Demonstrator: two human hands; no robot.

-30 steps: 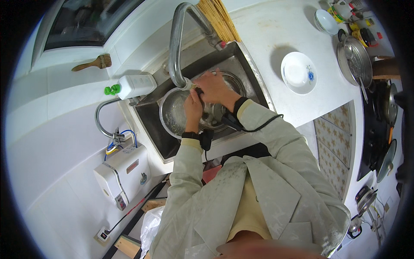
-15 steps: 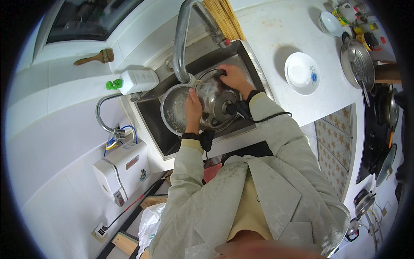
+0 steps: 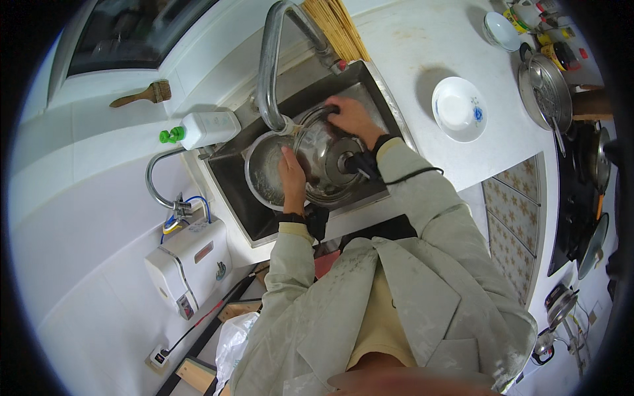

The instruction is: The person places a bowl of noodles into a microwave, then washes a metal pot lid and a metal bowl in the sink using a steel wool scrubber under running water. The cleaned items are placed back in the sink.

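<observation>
In the sink (image 3: 224, 165), a shiny round metal pot (image 3: 316, 153) is tilted under the faucet (image 3: 267, 79). My right hand (image 3: 354, 119) is closed round the pot's dark handle at the far rim. Along the pot's left side lies my left hand (image 3: 292, 181), thumb pointing away from me, closed against the rim; its other fingers are partly hidden. Left of and partly beneath the pot sits a metal basin (image 3: 259, 173) with cloudy water in it. Each wrist wears a black strap with a small dark device.
A white bottle with a green cap (image 3: 210, 129) stands at the sink's left corner. Bundled chopsticks (image 3: 337, 30) lie behind the sink. On the right counter are a white bowl (image 3: 458, 109) and a steel pan (image 3: 545, 92). A brush (image 3: 142, 94) rests at the back left.
The pot has shifted slightly left and tilts a little differently. Both hands have moved with it, the left one slightly lower. The basin stays in about the same place.
</observation>
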